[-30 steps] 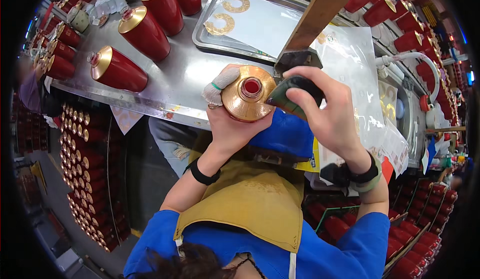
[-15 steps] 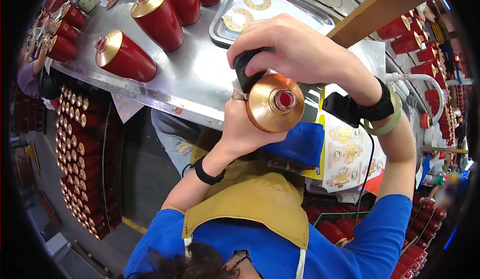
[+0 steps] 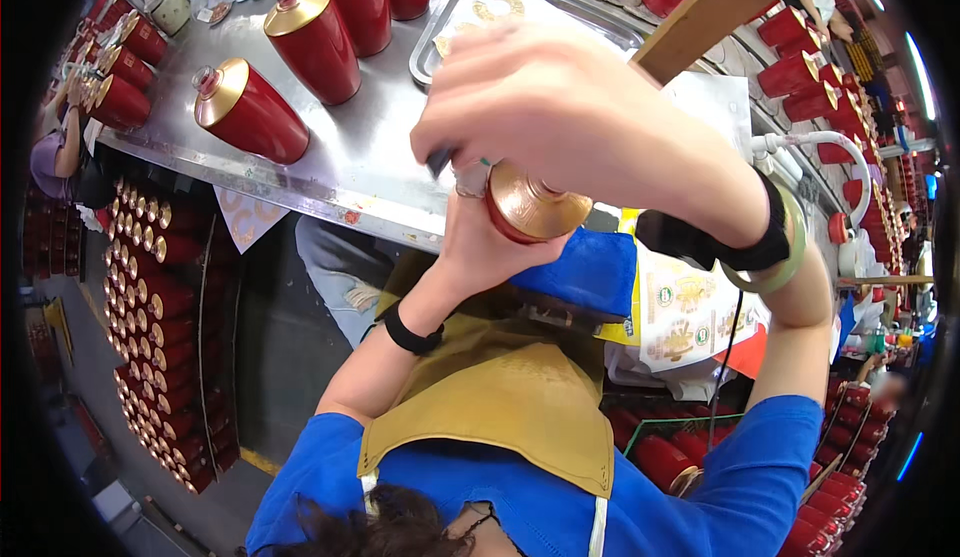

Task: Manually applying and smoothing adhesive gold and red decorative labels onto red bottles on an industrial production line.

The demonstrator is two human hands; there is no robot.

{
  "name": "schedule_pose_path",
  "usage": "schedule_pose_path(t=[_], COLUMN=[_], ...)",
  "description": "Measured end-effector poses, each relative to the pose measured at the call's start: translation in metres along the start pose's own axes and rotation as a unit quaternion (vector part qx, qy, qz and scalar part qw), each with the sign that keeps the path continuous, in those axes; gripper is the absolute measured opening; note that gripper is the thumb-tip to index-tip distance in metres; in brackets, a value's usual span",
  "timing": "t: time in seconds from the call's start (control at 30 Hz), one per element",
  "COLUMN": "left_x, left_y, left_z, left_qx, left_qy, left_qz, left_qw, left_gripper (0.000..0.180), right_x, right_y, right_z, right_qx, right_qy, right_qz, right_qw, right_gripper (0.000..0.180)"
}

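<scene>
left hand [image 3: 490, 247] grips a red bottle with a gold shoulder [image 3: 530, 207] from below, up over the counter [image 3: 370, 157] edge; right hand [image 3: 570, 117] is curled over its top, a dark thing pinched in the fingers; red bottles [image 3: 255, 112] lie behind on the counter beside a metal tray [image 3: 450, 22]

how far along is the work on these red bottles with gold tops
Apparently done or waiting: three red gold-shouldered bottles stand on the steel table. In hand: the left hand holds one gold-topped red bottle, right hand over it. Left: many red bottles on the lower rack.
</scene>
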State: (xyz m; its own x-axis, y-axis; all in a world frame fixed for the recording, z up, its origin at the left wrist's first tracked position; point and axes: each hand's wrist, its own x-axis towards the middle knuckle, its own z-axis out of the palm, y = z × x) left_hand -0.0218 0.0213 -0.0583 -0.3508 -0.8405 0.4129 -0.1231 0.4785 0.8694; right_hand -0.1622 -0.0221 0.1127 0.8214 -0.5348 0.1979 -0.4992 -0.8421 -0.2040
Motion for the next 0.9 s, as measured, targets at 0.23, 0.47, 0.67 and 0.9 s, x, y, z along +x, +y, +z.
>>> schedule_pose_path(t=[0.23, 0.47, 0.67, 0.9], left_x=[0.019, 0.025, 0.010, -0.001], left_y=[-0.004, -0.004, -0.013, -0.015], left_z=[-0.011, -0.021, 0.003, 0.014], left_qx=[-0.071, -0.078, -0.007, 0.081], left_qy=[-0.003, -0.085, 0.001, 0.016], left_qz=[0.100, 0.117, 0.156, 0.189], left_qw=[0.992, 0.986, 0.988, 0.978], left_gripper=[0.089, 0.083, 0.091, 0.055], right_x=[-0.082, -0.109, -0.114, -0.128], right_y=[-0.041, -0.070, -0.059, -0.059], right_z=[0.001, 0.044, 0.044, 0.025], right_qx=[-0.012, -0.038, -0.071, -0.025], right_qy=[0.214, 0.169, 0.258, 0.355], right_qz=[0.092, 0.094, 0.140, 0.261], right_qw=[0.972, 0.980, 0.953, 0.897], right_gripper=[0.022, 0.024, 0.025, 0.023])
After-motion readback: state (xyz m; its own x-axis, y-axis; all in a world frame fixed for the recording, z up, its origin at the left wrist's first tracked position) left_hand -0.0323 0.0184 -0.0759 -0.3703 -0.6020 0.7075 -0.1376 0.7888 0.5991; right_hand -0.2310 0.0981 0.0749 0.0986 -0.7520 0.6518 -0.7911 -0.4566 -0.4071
